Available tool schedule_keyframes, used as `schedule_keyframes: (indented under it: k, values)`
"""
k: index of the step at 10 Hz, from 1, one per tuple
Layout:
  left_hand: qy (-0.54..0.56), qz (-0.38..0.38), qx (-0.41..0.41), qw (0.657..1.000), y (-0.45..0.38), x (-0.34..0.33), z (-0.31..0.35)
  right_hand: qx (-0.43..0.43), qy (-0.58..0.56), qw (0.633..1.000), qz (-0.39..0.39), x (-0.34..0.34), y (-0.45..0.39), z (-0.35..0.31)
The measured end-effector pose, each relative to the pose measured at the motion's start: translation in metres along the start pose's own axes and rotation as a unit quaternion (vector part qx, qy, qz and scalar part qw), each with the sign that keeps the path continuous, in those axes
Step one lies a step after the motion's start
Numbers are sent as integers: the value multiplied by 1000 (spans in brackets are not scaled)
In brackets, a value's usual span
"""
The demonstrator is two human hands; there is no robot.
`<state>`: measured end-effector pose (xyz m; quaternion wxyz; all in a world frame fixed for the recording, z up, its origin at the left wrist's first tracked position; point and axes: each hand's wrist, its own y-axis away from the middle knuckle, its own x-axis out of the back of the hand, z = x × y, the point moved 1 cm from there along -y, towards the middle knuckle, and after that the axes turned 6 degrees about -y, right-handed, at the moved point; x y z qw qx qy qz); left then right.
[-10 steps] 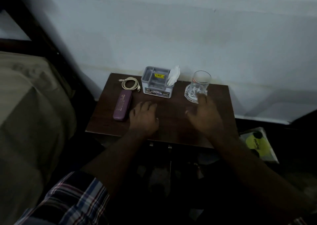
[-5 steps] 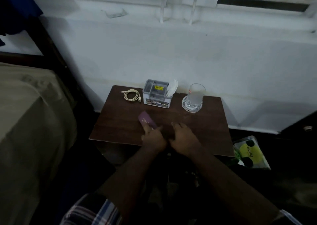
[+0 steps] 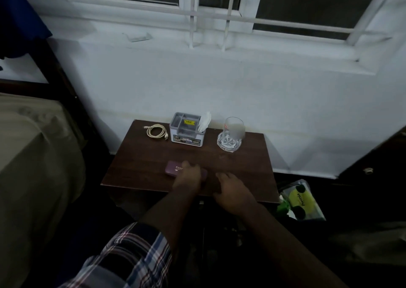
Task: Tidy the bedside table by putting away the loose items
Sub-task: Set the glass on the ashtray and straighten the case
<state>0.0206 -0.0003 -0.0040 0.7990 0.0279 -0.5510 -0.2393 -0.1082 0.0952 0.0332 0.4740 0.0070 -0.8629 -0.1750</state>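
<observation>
My left hand (image 3: 188, 179) grips the purple case (image 3: 174, 168), fingers curled over its right half; the case lies flat near the front edge of the table (image 3: 140, 155), just left of frame centre. Probable reason for the hold: to lift or slide it off for stowing. My right hand (image 3: 231, 192) rests beside it at the front edge, holding nothing, fingers loosely bent; likely ready to assist. Along the back edge, upper centre: coiled white cable (image 3: 156, 131) at left, grey organiser box (image 3: 186, 129) with tissue in its right slot, glass (image 3: 234, 130) on a clear coaster at right. The cable is loose, not yet put away.
</observation>
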Motion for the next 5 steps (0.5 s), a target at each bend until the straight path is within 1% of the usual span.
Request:
schedule_keyframes:
  k: [2, 3, 4, 5]
  values:
    - [-24, 18, -83, 996, 14, -3, -19, 11, -1, 1000, 13, 2, 8, -9]
    - [-17, 18, -74, 997, 26, 3, -20, -4, 9, 1000, 29, 8, 12, -15]
    - [-46, 66, -90, 993, 43, 13, -20, -6, 23, 997, 70, 9, 17, -25]
    - [-113, 143, -101, 978, 56, 28, -21, -17, 44, 993, 111, 8, 21, -38]
